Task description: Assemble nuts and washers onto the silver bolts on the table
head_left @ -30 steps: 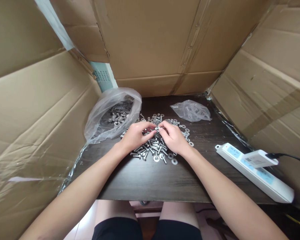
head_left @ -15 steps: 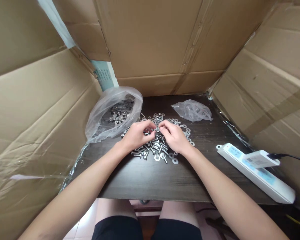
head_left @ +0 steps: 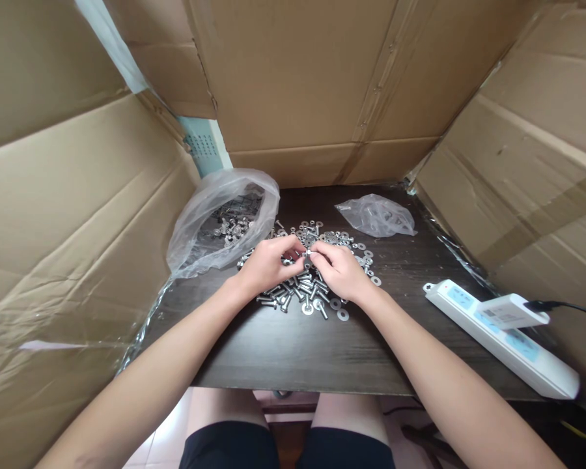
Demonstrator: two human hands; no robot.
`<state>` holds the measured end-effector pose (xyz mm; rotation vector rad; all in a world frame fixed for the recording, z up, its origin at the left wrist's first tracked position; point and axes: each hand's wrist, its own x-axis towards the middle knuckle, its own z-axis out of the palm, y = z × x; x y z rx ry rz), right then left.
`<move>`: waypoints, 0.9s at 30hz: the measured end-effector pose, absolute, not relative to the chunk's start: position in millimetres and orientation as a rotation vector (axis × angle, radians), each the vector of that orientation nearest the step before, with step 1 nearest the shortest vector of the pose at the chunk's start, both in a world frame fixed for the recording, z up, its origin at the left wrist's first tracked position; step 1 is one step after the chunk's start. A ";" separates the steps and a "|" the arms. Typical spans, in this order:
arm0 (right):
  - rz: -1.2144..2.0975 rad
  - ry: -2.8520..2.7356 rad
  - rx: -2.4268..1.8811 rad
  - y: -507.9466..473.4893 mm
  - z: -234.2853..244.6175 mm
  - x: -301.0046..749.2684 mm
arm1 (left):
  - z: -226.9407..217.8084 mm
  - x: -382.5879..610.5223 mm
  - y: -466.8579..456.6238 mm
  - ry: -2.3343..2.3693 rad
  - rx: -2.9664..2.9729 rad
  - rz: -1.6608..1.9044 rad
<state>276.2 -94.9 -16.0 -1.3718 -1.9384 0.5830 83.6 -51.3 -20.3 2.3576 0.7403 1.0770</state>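
Above a heap of loose hardware, my left hand and my right hand meet with fingers and thumbs pinched. Between their fingertips shows a small shiny bolt with what looks like a nut on its right end. My left fingers grip the bolt's left side, and my right fingertips press at the nut; much of both is covered. Below the hands lie several silver bolts. Flat washers and small nuts are scattered around them on the dark table.
An open clear plastic bag with more hardware stands at the left. A smaller crumpled plastic bag lies at the back right. A white power strip with a plugged-in adapter is at the right. Cardboard walls enclose the table.
My right fingers have closed in on the small hardware at the fingertips, and its visible end now looks different. My left hand has hardly moved.
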 end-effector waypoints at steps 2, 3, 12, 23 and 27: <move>0.581 -1.906 -1.370 -95.6 -16.1 276.6 | -20.7 83.6 -51.1 0.747 2.352 1.065; 0.583 -1.887 -1.359 -95.9 -16.1 276.8 | -21.0 83.6 -50.9 0.751 2.349 1.058; 0.491 -1.957 -1.328 -95.5 -20.4 275.8 | -21.6 83.1 -50.7 0.731 2.366 1.052; 0.495 -1.953 -1.345 -94.1 -20.0 277.3 | -22.5 83.2 -51.1 0.723 2.371 1.052; 0.474 -1.942 -1.308 -93.3 -19.5 276.6 | -23.2 84.1 -51.1 0.688 2.352 1.081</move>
